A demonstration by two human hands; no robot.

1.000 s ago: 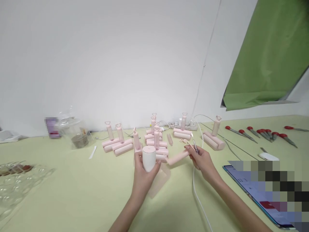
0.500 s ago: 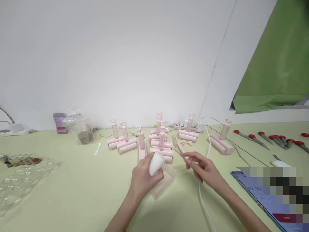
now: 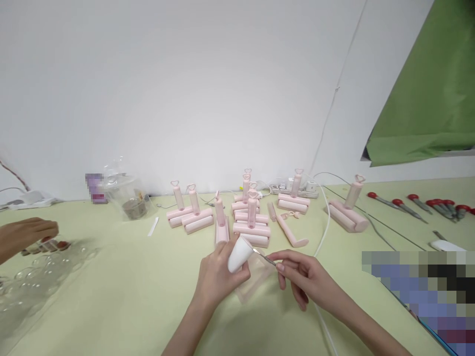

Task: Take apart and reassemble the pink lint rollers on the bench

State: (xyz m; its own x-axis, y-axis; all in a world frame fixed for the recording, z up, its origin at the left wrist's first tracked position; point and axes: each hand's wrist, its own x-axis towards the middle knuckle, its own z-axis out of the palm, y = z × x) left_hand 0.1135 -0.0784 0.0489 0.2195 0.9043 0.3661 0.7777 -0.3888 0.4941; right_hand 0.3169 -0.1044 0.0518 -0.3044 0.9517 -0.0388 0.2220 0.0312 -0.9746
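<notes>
Wrapped round a smooth white tapered cylinder (image 3: 239, 255), my left hand (image 3: 215, 277) holds it tilted above the table. A thin metal pick-like tool (image 3: 264, 257) is pinched in my right hand (image 3: 308, 274), and its tip is at the cylinder's right-hand rim. Whether the tip goes inside the rim I cannot tell. Below my hands lies a pale translucent square frame (image 3: 247, 295), partly covered by them. Just beyond stand several pink bottle-shaped pieces with heart-shaped loops, such as one bottle piece (image 3: 252, 213), on pink and white double-cylinder bases (image 3: 252, 233).
Another person's hand (image 3: 29, 235) reaches over small dark-topped pieces by a clear bubbled sheet (image 3: 33, 287) at left. A lidded plastic tub (image 3: 128, 198) and power strip (image 3: 297, 192) are near the wall. Red-handled tools (image 3: 404, 207), a cable (image 3: 324, 232) and a blurred phone (image 3: 434, 341) are at right.
My right hand has moved down, bringing the metal tool's tip to the white cylinder's rim. Another person's hand has come in from the left. The view has shifted slightly.
</notes>
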